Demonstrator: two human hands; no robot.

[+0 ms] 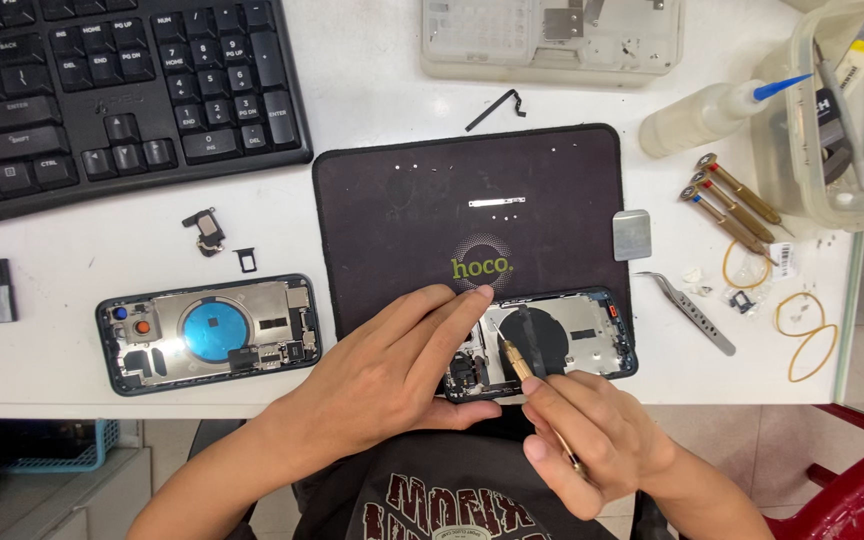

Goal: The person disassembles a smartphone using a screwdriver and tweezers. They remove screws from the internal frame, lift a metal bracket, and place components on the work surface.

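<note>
An opened phone housing (572,340) lies on the near edge of a black work mat (402,210). My left hand (392,370) covers and steadies its left end, fingers spread over the frame. My right hand (592,435) grips a slim brass screwdriver (520,365) like a pen. Its tip rests inside the housing near the round black coil.
A second opened phone housing (210,333) lies left of the mat, with a small camera part (204,230) and a SIM tray (246,260) above it. A black keyboard (112,90) fills the far left. Right of the mat are tweezers (690,312), three screwdrivers (737,205), a squeeze bottle (702,118), rubber bands (807,335) and a clear tub (842,110).
</note>
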